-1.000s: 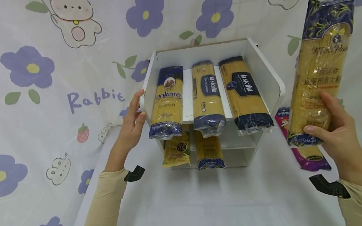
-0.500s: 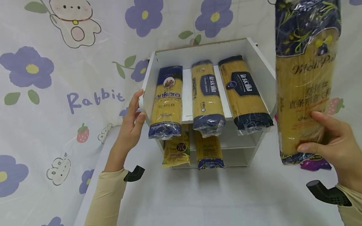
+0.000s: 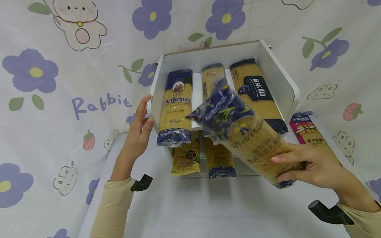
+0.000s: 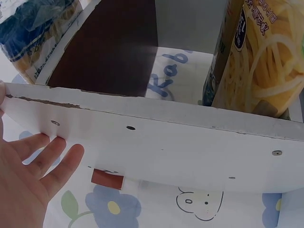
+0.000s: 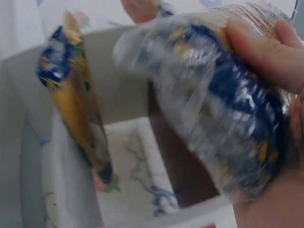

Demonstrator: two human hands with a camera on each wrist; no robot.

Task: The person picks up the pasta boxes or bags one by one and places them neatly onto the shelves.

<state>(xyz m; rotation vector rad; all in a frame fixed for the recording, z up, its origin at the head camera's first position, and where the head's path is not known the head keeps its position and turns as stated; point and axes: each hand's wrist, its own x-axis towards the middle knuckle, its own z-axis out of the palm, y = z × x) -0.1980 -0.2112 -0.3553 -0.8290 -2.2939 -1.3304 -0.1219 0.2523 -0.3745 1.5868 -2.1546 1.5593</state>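
My right hand [image 3: 309, 165] grips the lower end of a long spaghetti packet [image 3: 244, 132] with a dark blue top; the packet is tilted, its top pointing up-left in front of the white shelf unit [image 3: 279, 79]. In the right wrist view my fingers [image 5: 266, 52] wrap the packet [image 5: 223, 109], which is blurred. My left hand [image 3: 140, 127] rests flat with straight fingers against the shelf's left side panel [image 4: 156, 147]. On the top shelf lie an Ankara packet [image 3: 175, 105], a partly hidden middle packet [image 3: 208, 79] and a La Sicilia packet [image 3: 256, 89].
Two smaller pasta packets [image 3: 186, 158] [image 3: 220, 158] lean out of the lower shelf. A purple-and-red packet [image 3: 306, 129] lies on the white table [image 3: 208, 211] right of the shelf. A flower-print cloth [image 3: 59, 82] hangs behind and to the left.
My right hand has swung the held packet from upright at the far right down and left; it now lies tilted across the shelf front. The left hand has not moved.
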